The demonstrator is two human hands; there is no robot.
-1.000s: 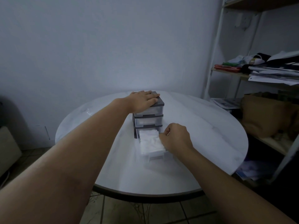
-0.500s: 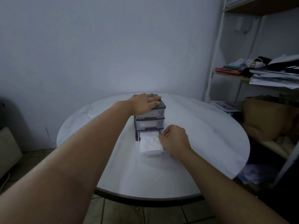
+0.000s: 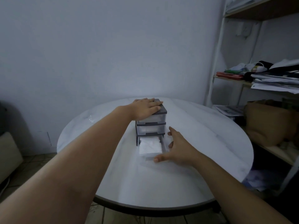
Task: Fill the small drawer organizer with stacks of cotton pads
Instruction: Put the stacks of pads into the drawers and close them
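Right hand [image 3: 178,147] has opened its grip, thumb at the front of the pulled-out bottom drawer [image 3: 163,143] of pads [image 3: 150,146]. Left hand [image 3: 146,109], grip open, lies flat atop the organizer [image 3: 152,126] on the desk [image 3: 202,135]. Closing likely follows.

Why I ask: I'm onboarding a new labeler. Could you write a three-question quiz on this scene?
1. True or false: the left hand lies flat on top of the organizer.
2. Which drawer is pulled out? A top, B middle, C bottom.
3. Fill in: the open drawer holds white ____.

Key
1. True.
2. C, the bottom drawer.
3. cotton pads.
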